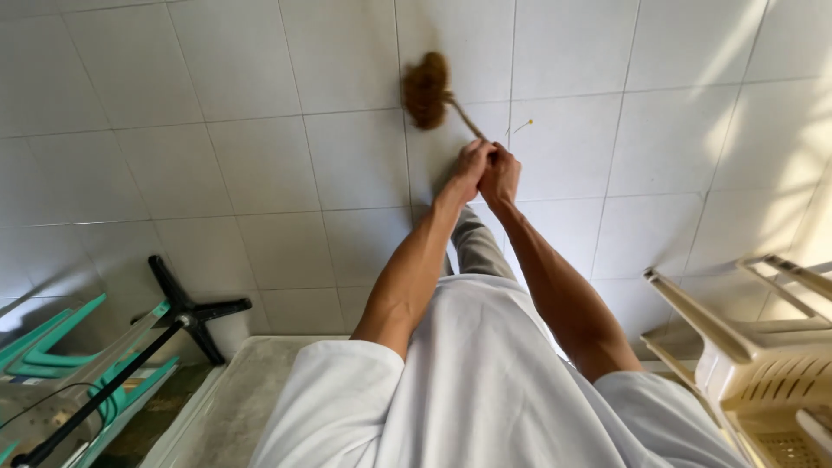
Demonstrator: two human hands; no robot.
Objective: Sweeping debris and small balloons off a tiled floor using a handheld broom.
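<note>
Left hand (471,162) and right hand (502,172) both closed tight around thin broom handle (465,121), brown bristle head (425,90) on white tiled floor (260,156), beige plastic chair (763,364) at right

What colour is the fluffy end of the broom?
The broom's bristly head is brown, seen in the head view.

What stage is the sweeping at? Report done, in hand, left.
Done: the white floor tiles look mostly free of debris, though fine dust would not show. In hand: left hand and right hand clasp the broom, its brown head on the tiles. Left: a small yellowish scrap beside the handle.
</note>
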